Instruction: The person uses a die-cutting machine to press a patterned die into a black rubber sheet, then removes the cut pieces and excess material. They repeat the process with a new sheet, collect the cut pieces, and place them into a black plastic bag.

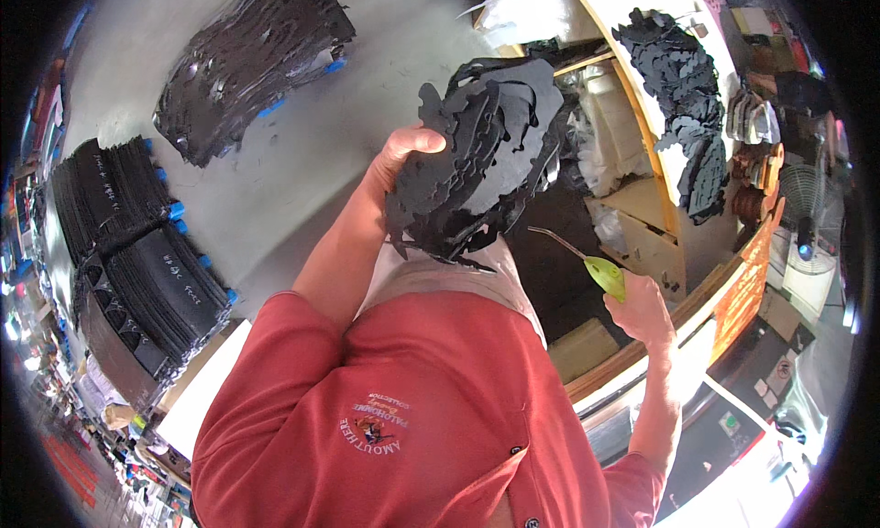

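Note:
My left hand is closed on the left edge of a bundle of black cut-out sheets, its thumb lying on top and its other fingers hidden underneath. The sheets have wavy, notched outlines and hang in loose layers in front of my waist. To the right, my right hand is wrapped round the lime-green handle of a tool with a thin, bent metal rod. The rod's tip points up and left toward the bundle without touching it.
A grey table at left bears a pile of black sheets and upright stacks of black pieces with blue bits along their edges. More black cut pieces lie on a white surface at right, above wooden shelving. A fan stands at far right.

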{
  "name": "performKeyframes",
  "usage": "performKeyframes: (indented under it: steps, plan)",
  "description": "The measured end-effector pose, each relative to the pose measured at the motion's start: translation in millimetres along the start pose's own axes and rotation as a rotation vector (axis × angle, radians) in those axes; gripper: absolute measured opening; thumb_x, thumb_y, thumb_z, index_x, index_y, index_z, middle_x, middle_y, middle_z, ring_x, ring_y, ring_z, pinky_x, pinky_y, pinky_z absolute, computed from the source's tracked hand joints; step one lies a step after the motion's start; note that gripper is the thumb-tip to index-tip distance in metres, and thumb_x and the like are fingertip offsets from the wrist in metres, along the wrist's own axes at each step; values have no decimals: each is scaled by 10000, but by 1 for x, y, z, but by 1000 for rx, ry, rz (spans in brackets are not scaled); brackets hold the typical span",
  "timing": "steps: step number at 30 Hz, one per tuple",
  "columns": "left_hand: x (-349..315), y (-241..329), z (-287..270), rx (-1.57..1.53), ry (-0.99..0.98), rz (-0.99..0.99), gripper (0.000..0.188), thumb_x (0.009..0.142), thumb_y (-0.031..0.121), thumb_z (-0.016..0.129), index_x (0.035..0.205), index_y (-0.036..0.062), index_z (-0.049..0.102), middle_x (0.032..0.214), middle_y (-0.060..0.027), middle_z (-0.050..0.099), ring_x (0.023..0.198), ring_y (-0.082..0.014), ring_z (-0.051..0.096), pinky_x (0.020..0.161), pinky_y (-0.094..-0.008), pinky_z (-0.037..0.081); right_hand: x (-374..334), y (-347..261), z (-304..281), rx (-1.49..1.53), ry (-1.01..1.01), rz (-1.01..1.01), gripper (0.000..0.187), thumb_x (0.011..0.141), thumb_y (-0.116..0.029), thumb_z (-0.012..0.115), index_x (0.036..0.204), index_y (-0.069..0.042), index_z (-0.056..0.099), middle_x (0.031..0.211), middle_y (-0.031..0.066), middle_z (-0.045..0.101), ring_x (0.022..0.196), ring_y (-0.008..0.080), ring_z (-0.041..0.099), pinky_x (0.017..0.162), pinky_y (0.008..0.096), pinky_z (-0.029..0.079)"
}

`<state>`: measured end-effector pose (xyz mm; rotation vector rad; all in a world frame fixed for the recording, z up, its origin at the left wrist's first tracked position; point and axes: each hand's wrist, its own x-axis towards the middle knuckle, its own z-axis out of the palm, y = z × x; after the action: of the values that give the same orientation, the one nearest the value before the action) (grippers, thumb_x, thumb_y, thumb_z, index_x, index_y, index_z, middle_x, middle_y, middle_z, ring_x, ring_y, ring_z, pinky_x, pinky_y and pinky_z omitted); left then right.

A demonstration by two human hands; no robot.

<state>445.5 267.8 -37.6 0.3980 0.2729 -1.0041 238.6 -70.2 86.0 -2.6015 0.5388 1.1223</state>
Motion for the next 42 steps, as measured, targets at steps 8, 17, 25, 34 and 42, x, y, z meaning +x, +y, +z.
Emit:
performKeyframes:
  steps: [8,17,25,34,42]
  plan:
    - [16,-12,-1,102,16,-45,639,763,252,756,1324,-32,646,1120,-150,755,947,-286,745,882,-400,613,-12,3,-31,109,-96,-5,318,889,-178,711,1151,0,690,964,290,722,972,486,697,856,518,568]
    - [61,-25,-17,445,108,-96,809,725,170,840,1448,-34,543,1302,-190,691,1153,-317,691,1020,-450,550,10,50,-81,515,-39,-223,319,882,-97,732,1175,28,712,701,77,683,552,113,593,554,321,511]
    - [89,-54,-7,357,100,-83,824,708,139,840,1456,-36,543,1286,-170,702,1132,-328,696,1016,-444,550,43,102,-118,468,9,-399,286,873,-71,737,1138,34,714,892,138,744,776,186,717,718,347,581]
    - [118,-34,20,823,-59,-248,892,709,125,897,1495,-13,498,1306,-84,671,1180,-200,617,1052,-376,490,71,133,-190,449,46,-295,342,882,-125,759,1173,45,706,780,47,706,574,115,612,539,302,502]
    - [164,9,49,1255,-300,-401,1118,689,256,927,1622,25,356,1430,-105,624,1266,-186,586,1118,-328,436,81,88,-227,346,-159,-41,336,845,-182,793,1106,13,712,756,89,690,600,154,631,585,324,509]
